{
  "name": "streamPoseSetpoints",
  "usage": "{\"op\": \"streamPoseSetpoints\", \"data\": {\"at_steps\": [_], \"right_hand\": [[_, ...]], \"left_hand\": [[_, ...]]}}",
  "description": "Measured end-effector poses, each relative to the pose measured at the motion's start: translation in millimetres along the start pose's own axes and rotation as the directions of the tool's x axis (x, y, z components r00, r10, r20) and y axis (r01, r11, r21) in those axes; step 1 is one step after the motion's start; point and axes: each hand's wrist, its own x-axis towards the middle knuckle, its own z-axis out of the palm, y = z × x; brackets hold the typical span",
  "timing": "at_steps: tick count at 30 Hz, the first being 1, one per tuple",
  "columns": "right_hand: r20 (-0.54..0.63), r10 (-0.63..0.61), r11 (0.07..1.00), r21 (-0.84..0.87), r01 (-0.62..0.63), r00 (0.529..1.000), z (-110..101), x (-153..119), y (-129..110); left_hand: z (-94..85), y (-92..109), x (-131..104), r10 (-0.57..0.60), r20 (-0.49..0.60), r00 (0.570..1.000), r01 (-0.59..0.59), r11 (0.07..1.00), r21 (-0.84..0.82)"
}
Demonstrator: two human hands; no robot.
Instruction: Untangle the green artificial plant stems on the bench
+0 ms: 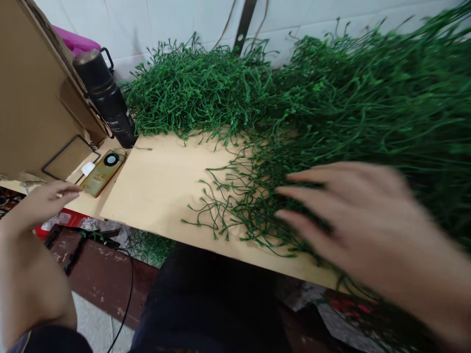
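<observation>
Thin green plastic sprigs (243, 206) trail off a heaped pile (331, 108) onto the pale bench (158, 191). The right hand (353, 220), fingers spread and empty, reaches over them; best to pinch single stems. The left hand (40, 201) hovers, loosely open, near a phone (103, 172).

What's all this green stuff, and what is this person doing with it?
A person sits at a pale wooden table heaped with thin green artificial plant sprigs. The right hand, blurred and with fingers spread, is over the loose sprigs at the near edge of the heap; whether it grips any cannot be told. The left hand is open at the table's left edge, close to a phone lying flat. A black flask stands behind the phone, beside a cardboard box.
</observation>
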Motion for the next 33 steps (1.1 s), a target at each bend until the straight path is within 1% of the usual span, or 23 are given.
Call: {"op": "streamPoseSetpoints", "data": {"at_steps": [1,3,5,6,7,8,10,11,13,15,18,20,22,24,25,27,29,31,33], "right_hand": [[-0.023,-0.119,0.992,0.025,0.120,0.993,7.9,4.9,-20.2],[0.031,-0.250,0.968,0.042,0.248,0.968,25.8,12.3,-54.1],[0.095,-0.301,0.953,0.055,0.297,0.949,42.0,17.0,-75.5],[0.126,-0.310,0.950,0.069,0.303,0.942,48.2,18.8,-80.9],[0.151,-0.308,0.951,0.085,0.298,0.939,52.9,20.3,-83.0],[0.173,-0.299,0.953,0.100,0.286,0.938,56.5,21.5,-82.2],[0.196,-0.267,0.962,0.114,0.249,0.944,61.3,23.1,-74.2],[0.192,-0.246,0.967,0.111,0.228,0.950,63.2,23.4,-68.6],[0.154,-0.202,0.977,0.102,0.188,0.967,67.0,23.3,-57.9],[0.101,-0.162,0.984,0.097,0.153,0.982,70.9,22.9,-51.4],[0.047,-0.127,0.988,0.092,0.123,0.991,74.7,23.1,-50.8],[0.033,-0.114,0.989,0.101,0.110,0.993,75.7,23.5,-52.9],[0.030,-0.108,0.988,0.117,0.103,0.994,76.3,23.9,-54.0],[0.032,-0.104,0.987,0.129,0.099,0.994,77.2,24.1,-53.6],[0.033,-0.102,0.986,0.135,0.096,0.994,77.7,24.1,-53.1],[0.036,-0.091,0.985,0.154,0.085,0.995,78.5,24.1,-51.8],[0.035,-0.080,0.982,0.176,0.073,0.996,78.6,24.1,-51.1],[0.032,-0.077,0.978,0.197,0.069,0.997,78.1,24.4,-50.8],[0.026,-0.079,0.974,0.213,0.071,0.997,77.5,24.9,-50.8]], "left_hand": [[0.8,11.2,11.1,0.012,-0.069,0.998,-0.013,1.000,-0.020],[8.6,36.0,40.9,0.029,-0.147,0.989,-0.037,0.998,-0.054],[23.6,56.8,76.0,0.028,-0.243,0.970,-0.047,0.996,-0.073],[32.3,64.3,92.8,0.053,-0.244,0.968,-0.063,0.997,-0.033],[40.9,70.0,107.7,0.074,-0.259,0.963,-0.064,0.997,0.046],[48.6,73.8,120.2,0.096,-0.246,0.964,-0.065,0.989,0.132],[60.0,77.3,137.0,0.093,-0.217,0.972,-0.027,0.958,0.287],[63.4,77.4,141.9,0.072,-0.196,0.978,0.001,0.938,0.346],[66.2,75.7,147.4,0.036,-0.175,0.984,0.042,0.906,0.421],[65.2,72.7,150.6,0.045,-0.172,0.984,0.039,0.889,0.456],[60.4,69.5,156.0,0.074,-0.201,0.977,0.021,0.900,0.435],[57.1,69.8,159.7,0.035,-0.223,0.974,0.037,0.950,0.311],[55.1,73.0,162.3,0.022,-0.218,0.976,0.002,0.994,0.110],[55.4,79.1,163.0,0.093,-0.172,0.981,-0.101,0.994,-0.039],[56.4,83.3,162.7,0.146,-0.142,0.979,-0.155,0.986,-0.059],[59.9,93.2,161.9,0.225,-0.075,0.971,-0.225,0.974,0.011],[64.0,104.1,161.2,0.238,-0.024,0.971,-0.231,0.961,0.152],[67.5,114.3,161.1,0.211,-0.021,0.977,-0.198,0.943,0.266],[69.7,121.9,160.9,0.176,-0.059,0.983,-0.147,0.932,0.331]]}}
